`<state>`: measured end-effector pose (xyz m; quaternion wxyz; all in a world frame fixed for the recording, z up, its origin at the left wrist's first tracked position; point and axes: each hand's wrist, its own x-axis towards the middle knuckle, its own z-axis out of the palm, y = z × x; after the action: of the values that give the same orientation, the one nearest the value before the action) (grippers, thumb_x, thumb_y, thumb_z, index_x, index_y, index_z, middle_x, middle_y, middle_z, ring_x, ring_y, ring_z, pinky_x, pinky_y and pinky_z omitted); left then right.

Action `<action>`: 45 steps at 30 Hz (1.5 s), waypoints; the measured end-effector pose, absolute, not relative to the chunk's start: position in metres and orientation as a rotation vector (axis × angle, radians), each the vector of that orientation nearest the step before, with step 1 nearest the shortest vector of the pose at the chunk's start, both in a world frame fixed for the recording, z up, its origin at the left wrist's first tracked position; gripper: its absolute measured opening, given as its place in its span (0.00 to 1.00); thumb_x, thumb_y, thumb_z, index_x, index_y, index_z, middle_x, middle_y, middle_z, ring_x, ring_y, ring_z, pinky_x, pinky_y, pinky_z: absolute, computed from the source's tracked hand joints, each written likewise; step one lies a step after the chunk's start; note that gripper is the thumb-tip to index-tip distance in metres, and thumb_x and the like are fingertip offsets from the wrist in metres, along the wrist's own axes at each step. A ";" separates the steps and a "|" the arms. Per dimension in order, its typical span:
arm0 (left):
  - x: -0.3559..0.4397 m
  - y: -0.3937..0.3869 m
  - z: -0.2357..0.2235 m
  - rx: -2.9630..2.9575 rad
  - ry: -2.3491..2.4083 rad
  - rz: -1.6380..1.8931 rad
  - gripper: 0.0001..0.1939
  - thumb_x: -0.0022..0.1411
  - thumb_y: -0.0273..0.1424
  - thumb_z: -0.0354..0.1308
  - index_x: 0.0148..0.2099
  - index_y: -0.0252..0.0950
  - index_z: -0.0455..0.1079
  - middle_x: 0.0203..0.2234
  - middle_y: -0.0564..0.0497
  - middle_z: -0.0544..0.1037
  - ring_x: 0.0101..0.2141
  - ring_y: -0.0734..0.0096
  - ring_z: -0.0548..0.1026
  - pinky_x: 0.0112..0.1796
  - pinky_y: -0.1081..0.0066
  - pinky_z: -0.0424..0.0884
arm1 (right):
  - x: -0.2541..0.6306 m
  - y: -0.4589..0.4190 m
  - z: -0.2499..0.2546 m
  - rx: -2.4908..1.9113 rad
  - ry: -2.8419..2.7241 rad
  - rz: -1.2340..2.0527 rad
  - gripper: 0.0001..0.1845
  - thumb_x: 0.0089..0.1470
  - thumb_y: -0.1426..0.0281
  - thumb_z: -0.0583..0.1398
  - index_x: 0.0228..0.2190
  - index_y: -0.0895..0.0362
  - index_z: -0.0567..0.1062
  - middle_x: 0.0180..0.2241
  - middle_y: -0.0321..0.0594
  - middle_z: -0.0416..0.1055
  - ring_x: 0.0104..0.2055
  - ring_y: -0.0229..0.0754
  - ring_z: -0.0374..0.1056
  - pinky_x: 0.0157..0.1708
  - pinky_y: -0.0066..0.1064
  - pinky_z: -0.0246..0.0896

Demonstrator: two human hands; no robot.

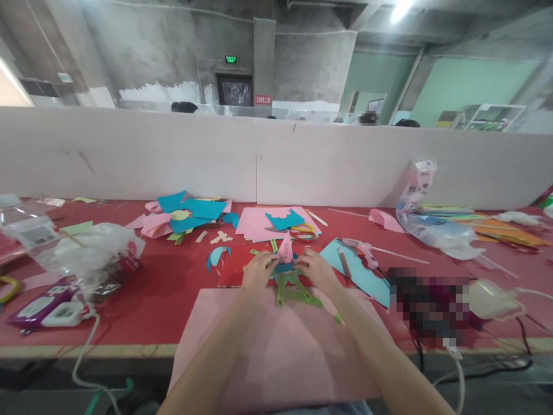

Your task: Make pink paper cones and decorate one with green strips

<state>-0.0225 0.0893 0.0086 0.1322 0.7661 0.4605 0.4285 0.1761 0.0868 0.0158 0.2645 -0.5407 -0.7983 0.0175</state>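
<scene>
"Pink cone [285, 251], where?"
"Clock centre, above blue paper [284, 268]. Left hand [259, 271] pinches that paper's edge at eight, right hand [314, 267] at four: presumably steadying both sides."
"Glue gun [366, 253]?"
"Three o'clock, further out, probably kept reachable."

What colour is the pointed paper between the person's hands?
The pointed paper is pink with dark markings, shown in the head view.

"EXIT" reads on the lit green sign [231, 59] at upper centre of the frame, beneath small Chinese characters. Just below and right, a red wall sign [263, 100] bears white Chinese lettering, too small to read surely. Writing on the central pink paper cone [285, 252] is illegible.
</scene>
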 end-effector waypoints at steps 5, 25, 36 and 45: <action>-0.022 0.089 0.008 2.306 1.359 1.054 0.08 0.59 0.32 0.53 0.35 0.40 0.73 0.31 0.53 0.75 0.35 0.73 0.71 0.37 0.76 0.64 | 0.177 0.086 0.017 -1.428 -2.184 0.092 0.08 0.52 0.67 0.57 0.30 0.54 0.76 0.29 0.38 0.65 0.34 0.38 0.63 0.34 0.27 0.56; -0.022 0.094 0.001 2.407 1.394 0.914 0.09 0.60 0.34 0.52 0.36 0.40 0.73 0.32 0.54 0.76 0.36 0.72 0.70 0.38 0.73 0.62 | 0.180 0.088 0.016 -1.390 -2.150 0.200 0.11 0.51 0.62 0.57 0.31 0.52 0.77 0.30 0.38 0.67 0.34 0.38 0.64 0.36 0.28 0.58; -0.023 0.091 0.006 2.447 1.338 0.907 0.07 0.58 0.32 0.54 0.39 0.41 0.72 0.35 0.54 0.76 0.38 0.70 0.69 0.41 0.70 0.62 | 0.177 0.089 0.012 -1.390 -2.120 0.203 0.08 0.53 0.66 0.56 0.28 0.56 0.74 0.32 0.38 0.67 0.35 0.38 0.64 0.36 0.28 0.58; -0.024 0.093 0.010 2.471 1.393 0.852 0.06 0.58 0.31 0.55 0.36 0.40 0.72 0.33 0.53 0.77 0.36 0.70 0.70 0.39 0.70 0.60 | 0.174 0.086 0.009 -1.424 -2.105 0.191 0.09 0.53 0.66 0.56 0.29 0.55 0.74 0.32 0.38 0.66 0.35 0.38 0.64 0.38 0.29 0.58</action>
<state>-0.0243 0.0928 0.0096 0.0898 0.8310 0.4684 0.2864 0.1740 0.0864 0.0094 0.2923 -0.5345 -0.7898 0.0718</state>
